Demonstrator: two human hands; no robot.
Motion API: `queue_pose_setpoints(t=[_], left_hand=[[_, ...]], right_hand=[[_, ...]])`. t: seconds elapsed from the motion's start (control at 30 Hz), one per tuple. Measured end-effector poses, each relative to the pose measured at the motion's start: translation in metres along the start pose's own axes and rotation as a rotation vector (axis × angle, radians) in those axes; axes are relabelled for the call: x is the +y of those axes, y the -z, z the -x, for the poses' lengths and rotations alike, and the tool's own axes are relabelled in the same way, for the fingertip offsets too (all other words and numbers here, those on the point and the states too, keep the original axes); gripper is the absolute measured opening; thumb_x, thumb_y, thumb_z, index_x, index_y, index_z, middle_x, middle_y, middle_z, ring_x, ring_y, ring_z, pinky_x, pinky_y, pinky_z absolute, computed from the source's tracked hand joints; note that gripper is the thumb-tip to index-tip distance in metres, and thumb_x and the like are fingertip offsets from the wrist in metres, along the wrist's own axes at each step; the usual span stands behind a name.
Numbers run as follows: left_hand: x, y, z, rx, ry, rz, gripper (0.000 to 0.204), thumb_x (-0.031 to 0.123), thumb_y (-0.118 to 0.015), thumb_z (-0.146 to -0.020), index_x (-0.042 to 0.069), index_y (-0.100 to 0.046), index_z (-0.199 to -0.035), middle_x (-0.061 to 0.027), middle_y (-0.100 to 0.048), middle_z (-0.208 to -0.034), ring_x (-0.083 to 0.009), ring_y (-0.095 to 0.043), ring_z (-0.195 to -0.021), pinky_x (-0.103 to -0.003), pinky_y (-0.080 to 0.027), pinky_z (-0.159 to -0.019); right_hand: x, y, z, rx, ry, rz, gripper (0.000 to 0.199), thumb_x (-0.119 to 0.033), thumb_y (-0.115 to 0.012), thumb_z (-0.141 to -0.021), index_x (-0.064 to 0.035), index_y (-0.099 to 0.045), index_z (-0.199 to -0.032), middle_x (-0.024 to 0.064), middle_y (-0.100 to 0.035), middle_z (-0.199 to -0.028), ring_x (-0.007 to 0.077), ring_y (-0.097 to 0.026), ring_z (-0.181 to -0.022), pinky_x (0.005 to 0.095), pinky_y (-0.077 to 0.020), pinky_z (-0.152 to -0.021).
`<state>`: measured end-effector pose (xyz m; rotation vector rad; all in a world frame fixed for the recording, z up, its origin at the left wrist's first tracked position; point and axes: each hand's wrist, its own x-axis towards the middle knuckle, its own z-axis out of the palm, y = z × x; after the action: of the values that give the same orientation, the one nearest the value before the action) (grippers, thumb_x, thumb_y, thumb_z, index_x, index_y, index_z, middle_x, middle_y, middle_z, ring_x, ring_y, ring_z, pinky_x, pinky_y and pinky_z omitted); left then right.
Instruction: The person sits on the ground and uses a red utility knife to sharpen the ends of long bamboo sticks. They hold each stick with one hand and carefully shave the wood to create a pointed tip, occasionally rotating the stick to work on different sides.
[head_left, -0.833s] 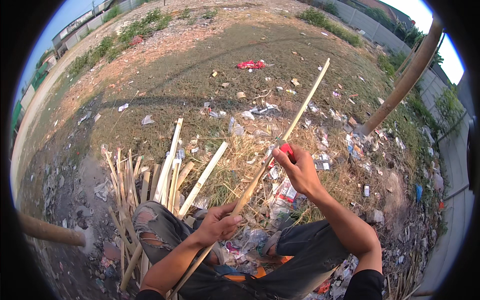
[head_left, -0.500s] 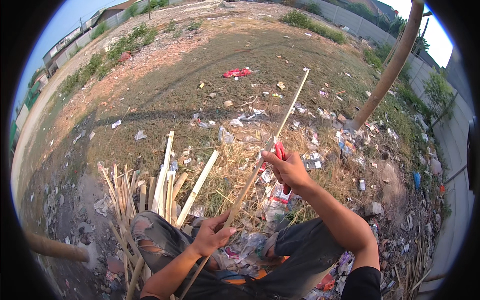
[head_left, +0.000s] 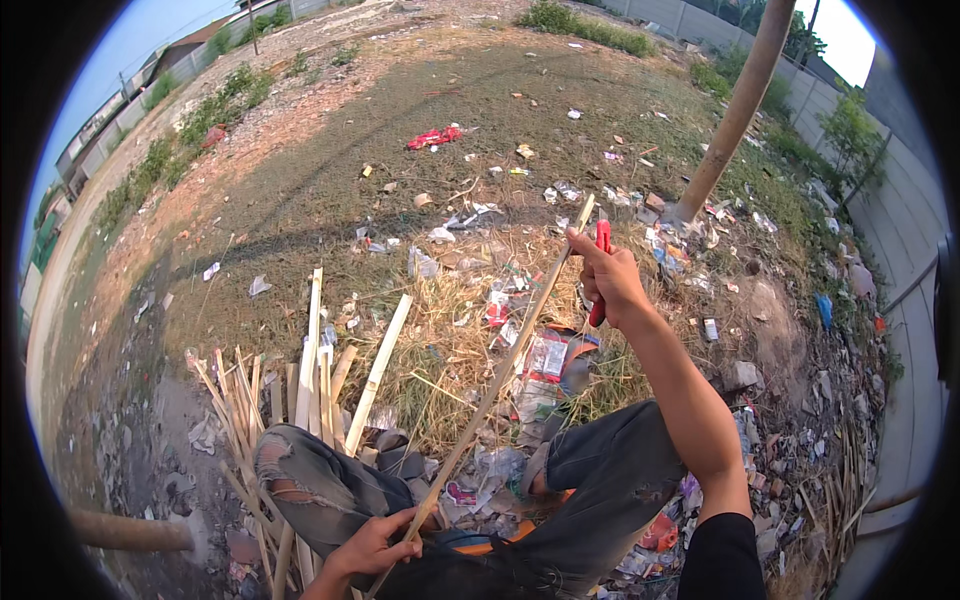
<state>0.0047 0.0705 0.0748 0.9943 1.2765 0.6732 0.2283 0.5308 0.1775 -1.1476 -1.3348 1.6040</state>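
Observation:
A long thin bamboo strip [head_left: 500, 375] runs from my lap up toward the far ground. My left hand [head_left: 375, 545] grips its near end, low between my knees. My right hand [head_left: 608, 280] is stretched out along the strip near its far tip, closed around a red-handled knife [head_left: 600, 272] whose blade lies against the strip. I sit with both knees raised in torn grey jeans [head_left: 310, 480].
A pile of split bamboo slats [head_left: 320, 380] lies on the ground to my left. Dry grass and scattered litter [head_left: 540, 355] cover the dirt ahead. A leaning pole [head_left: 735, 115] stands at the right, a concrete wall [head_left: 900, 230] beyond it.
My right hand has slid the knife outward along the strip, from about its middle to near its far tip. My left hand has kept its grip on the near end.

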Motion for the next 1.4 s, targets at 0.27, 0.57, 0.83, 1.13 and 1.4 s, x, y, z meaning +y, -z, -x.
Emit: queue_pose_setpoints(t=[0.27,0.57,0.83,1.13,1.4], left_hand=[[0.049,-0.014,-0.033,0.306,-0.171,-0.192,0.044,0.025,-0.061,-0.108,-0.001,-0.053,-0.142,-0.0122,-0.075,-0.103,-0.016,-0.073,-0.081,-0.033,-0.058,-0.073],[0.073,-0.049,-0.037,0.627,-0.366,-0.551,0.066,0.026,-0.072,-0.101,0.002,-0.046,-0.157,-0.0149,-0.073,-0.087,-0.0303,-0.073,-0.077,-0.038,-0.056,-0.07],[0.051,-0.039,-0.031,0.297,-0.317,0.138,0.073,0.017,-0.07,-0.102,0.003,-0.035,-0.165,-0.0035,-0.061,-0.072,-0.013,-0.056,-0.055,-0.029,-0.047,-0.053],[0.044,-0.026,-0.039,-0.001,-0.326,0.505,0.08,0.016,-0.066,-0.104,0.009,-0.022,-0.17,-0.002,-0.057,-0.079,-0.0079,-0.05,-0.055,-0.025,-0.042,-0.051],[0.051,-0.036,-0.035,0.32,-0.122,0.22,0.065,0.018,-0.071,-0.102,0.003,-0.047,-0.16,0.0026,-0.06,-0.089,-0.0045,-0.055,-0.073,-0.023,-0.046,-0.063]], right_hand=[[0.011,-0.037,0.024,-0.028,0.198,0.203,0.038,-0.039,-0.084,-0.095,-0.0078,-0.071,-0.077,-0.0066,-0.056,-0.061,0.0029,-0.042,-0.051,0.0277,-0.0313,-0.046],[0.006,-0.041,0.047,0.011,0.416,0.282,0.034,-0.03,-0.079,-0.097,-0.0074,-0.063,-0.078,-0.0072,-0.054,-0.065,0.0034,-0.045,-0.059,0.028,-0.0362,-0.053],[0.005,-0.041,0.081,-0.276,0.307,0.344,0.042,-0.043,-0.074,-0.103,-0.0024,-0.069,-0.095,-0.0061,-0.053,-0.069,0.0036,-0.046,-0.063,0.027,-0.0368,-0.055],[0.017,-0.05,0.092,-0.325,0.197,0.268,0.041,-0.044,-0.073,-0.103,-0.0037,-0.068,-0.094,-0.007,-0.052,-0.069,0.0027,-0.043,-0.061,0.0274,-0.035,-0.053],[0.013,-0.027,0.085,-0.284,0.535,0.551,0.048,-0.041,-0.06,-0.11,0.0004,-0.062,-0.087,0.0017,-0.052,-0.061,0.0175,-0.048,-0.055,0.0383,-0.0366,-0.053]])
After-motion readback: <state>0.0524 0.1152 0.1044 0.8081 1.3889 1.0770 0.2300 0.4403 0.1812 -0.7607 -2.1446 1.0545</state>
